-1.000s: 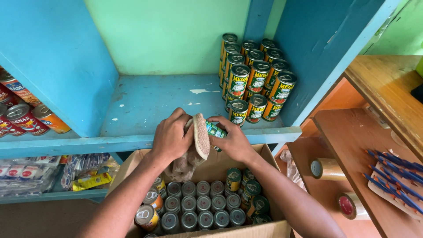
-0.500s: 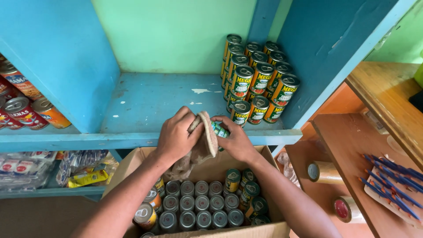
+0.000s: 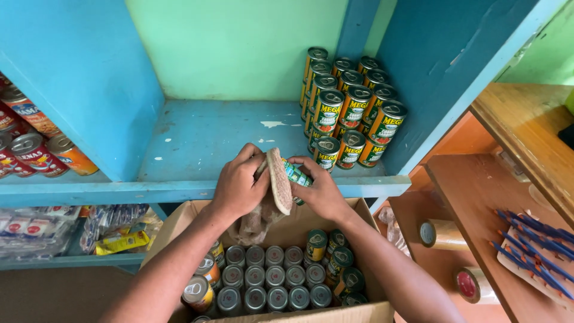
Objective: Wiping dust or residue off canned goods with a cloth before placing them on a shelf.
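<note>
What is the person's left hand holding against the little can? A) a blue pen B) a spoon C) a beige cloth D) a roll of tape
C: the left hand presses a beige cloth onto the green can held by the right hand, above the cardboard box.

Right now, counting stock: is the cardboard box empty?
No, the cardboard box holds rows of cans below both hands.
</note>
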